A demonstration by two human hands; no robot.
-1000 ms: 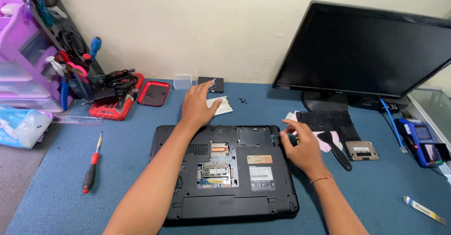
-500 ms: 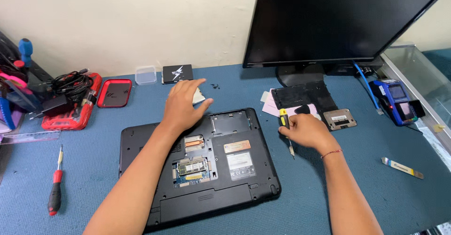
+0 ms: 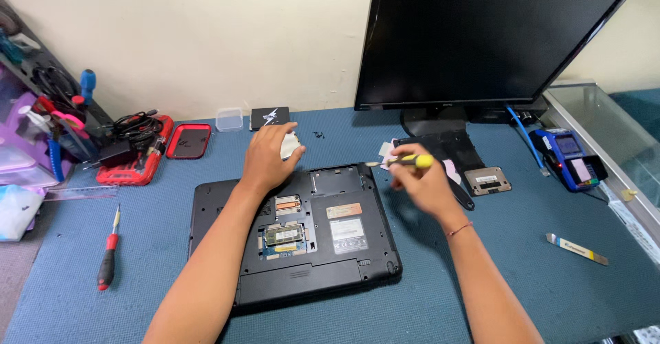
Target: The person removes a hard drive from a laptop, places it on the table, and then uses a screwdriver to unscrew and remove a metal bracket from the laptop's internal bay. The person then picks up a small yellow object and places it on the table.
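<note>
A black laptop [image 3: 357, 254] lies upside down on the blue mat, its bottom cover off so the memory and copper heat pipe show. My left hand [image 3: 267, 157] rests at the laptop's far edge, fingers touching a small white piece [image 3: 291, 145] just behind it. My right hand [image 3: 423, 182] hovers off the laptop's far right corner and grips a screwdriver with a yellow and black handle [image 3: 405, 160], its tip pointing left.
A black monitor [image 3: 481, 41] stands at the back right, with black cover plates [image 3: 487, 179] before its foot. A red-handled screwdriver [image 3: 108, 261] lies left. A red tool case [image 3: 137, 155], a clear box [image 3: 229, 118], a black drive [image 3: 269, 116] and a metal pry tool [image 3: 576, 248] sit around.
My right hand lifted the yellow screwdriver and turned it level, tip to the left. My left hand stayed at the laptop's far edge. The camera view shifted slightly.
</note>
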